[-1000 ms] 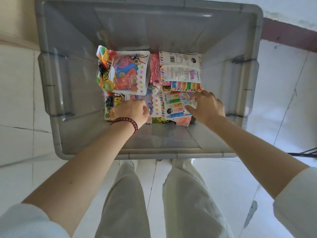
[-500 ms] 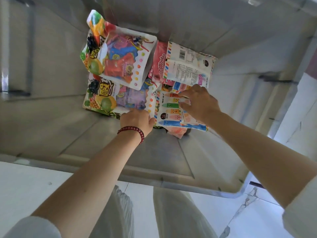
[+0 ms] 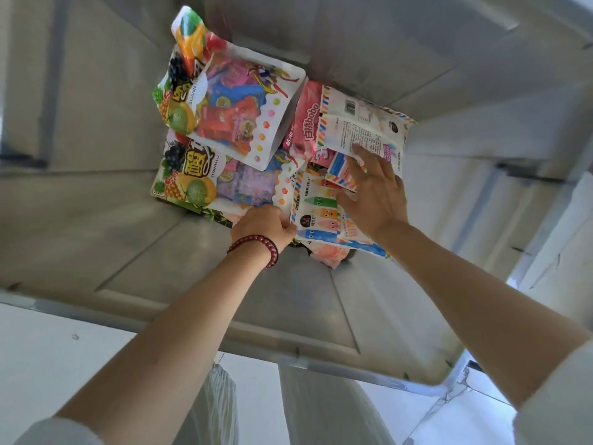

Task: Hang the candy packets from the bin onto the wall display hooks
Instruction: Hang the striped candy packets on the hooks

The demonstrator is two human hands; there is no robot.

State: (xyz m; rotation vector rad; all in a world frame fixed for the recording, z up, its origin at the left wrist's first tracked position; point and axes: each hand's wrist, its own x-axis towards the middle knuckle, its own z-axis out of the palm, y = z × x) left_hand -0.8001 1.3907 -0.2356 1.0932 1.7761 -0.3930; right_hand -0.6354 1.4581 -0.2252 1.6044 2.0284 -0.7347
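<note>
Several colourful candy packets lie piled at the far side of a grey plastic bin (image 3: 96, 91). My left hand (image 3: 263, 228), with a red bead bracelet on the wrist, is closed on the near edge of a white dotted packet of purple candy (image 3: 247, 184). My right hand (image 3: 373, 194) reaches over the crayon-print packet (image 3: 316, 216). Its fingers lie on top of a small striped-edge packet (image 3: 340, 171) and the thumb is below it. A fruit-print packet (image 3: 184, 184), a white packet of red and blue candy (image 3: 237, 114) and a pink packet (image 3: 306, 123) lie further back. No wall hooks are in view.
The bin's near rim (image 3: 160, 319) runs across the lower part of the view. Below it are my legs in light trousers (image 3: 321, 409) and white floor tiles (image 3: 48, 364). The bin's near floor (image 3: 192, 268) is bare.
The view has tilted and come closer into the bin. My right hand has moved from the crayon-print packet farther up onto the striped-edge packet. My left hand stays at the dotted packet's edge.
</note>
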